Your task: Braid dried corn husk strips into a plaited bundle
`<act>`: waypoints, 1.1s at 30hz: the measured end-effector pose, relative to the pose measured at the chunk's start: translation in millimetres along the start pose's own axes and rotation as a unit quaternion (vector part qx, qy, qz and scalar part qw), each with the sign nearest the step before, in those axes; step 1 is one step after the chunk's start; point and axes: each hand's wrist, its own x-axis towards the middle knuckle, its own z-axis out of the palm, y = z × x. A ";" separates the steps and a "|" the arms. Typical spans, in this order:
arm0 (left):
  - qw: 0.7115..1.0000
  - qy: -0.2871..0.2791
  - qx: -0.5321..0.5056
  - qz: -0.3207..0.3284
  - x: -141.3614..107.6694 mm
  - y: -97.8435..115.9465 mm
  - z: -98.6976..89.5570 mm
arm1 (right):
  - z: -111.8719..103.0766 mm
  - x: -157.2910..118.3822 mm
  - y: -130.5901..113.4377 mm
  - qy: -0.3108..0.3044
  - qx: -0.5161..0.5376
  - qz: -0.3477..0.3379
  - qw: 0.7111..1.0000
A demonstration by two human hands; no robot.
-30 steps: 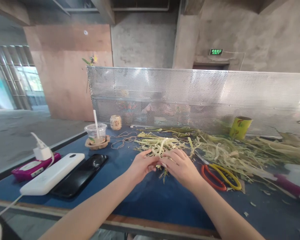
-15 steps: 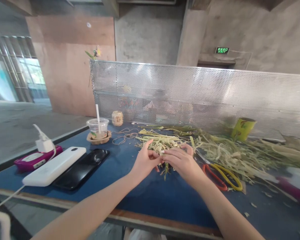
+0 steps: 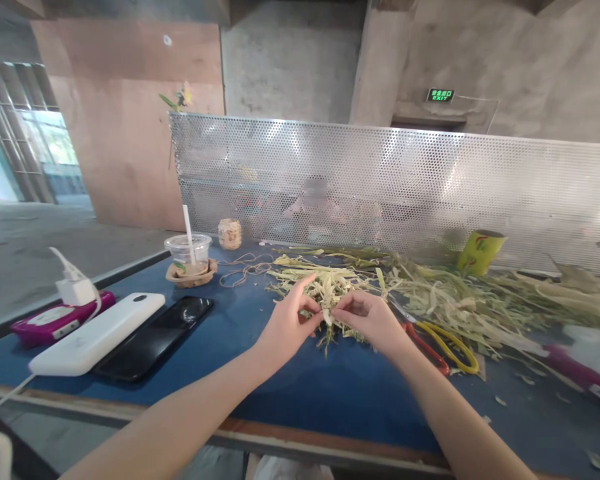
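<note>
Both hands work above the middle of the blue desk [image 3: 330, 393], with the forearms reaching in over its brown near edge. The left hand [image 3: 291, 328] pinches a pale strip [image 3: 328, 316] between thumb and fingers, its index finger raised apart. The right hand [image 3: 373, 319] has thumb and forefinger closed on the same strip from the other side, the remaining fingers curled. The strip sits at the front of a heap of plant strips [image 3: 350, 272], well in from the near edge, and bare blue surface lies between the 2 forearms, leaving room to draw back toward the body.

Room is tighter on the right: scissors [image 3: 447, 343] with 1 red and 1 yellow handle lie just beside the right wrist, and a spread of dry leaf strands [image 3: 445, 293] runs from the blades toward a yellow container [image 3: 481, 253]. Behind, a perforated metal screen [image 3: 355, 173] bounds the far side.

To the left there is a wider gap before a black phone [image 3: 155, 340], a white power bank [image 3: 100, 333] and a purple power strip [image 3: 63, 320]. Farther back stand a lidded cup [image 3: 187, 250] near the left edge and tangled cord [image 3: 245, 270].
</note>
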 end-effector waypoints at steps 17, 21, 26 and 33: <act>0.957 -0.012 -0.217 -0.192 12.3 -2.2 -2.9 | 4.4 -1.3 2.1 -0.014 0.105 -0.010 0.994; 0.937 -0.004 -0.247 -0.248 14.8 -1.2 -6.5 | -1.1 -3.7 5.6 -0.034 -0.038 -0.146 0.988; 0.928 -0.010 -0.259 -0.266 14.1 -1.8 -7.5 | -7.3 -4.0 9.8 -0.007 -0.188 -0.339 0.922; 0.916 -0.020 -0.263 -0.302 14.7 1.7 -6.7 | -9.1 -4.1 5.2 0.004 -0.231 -0.380 0.896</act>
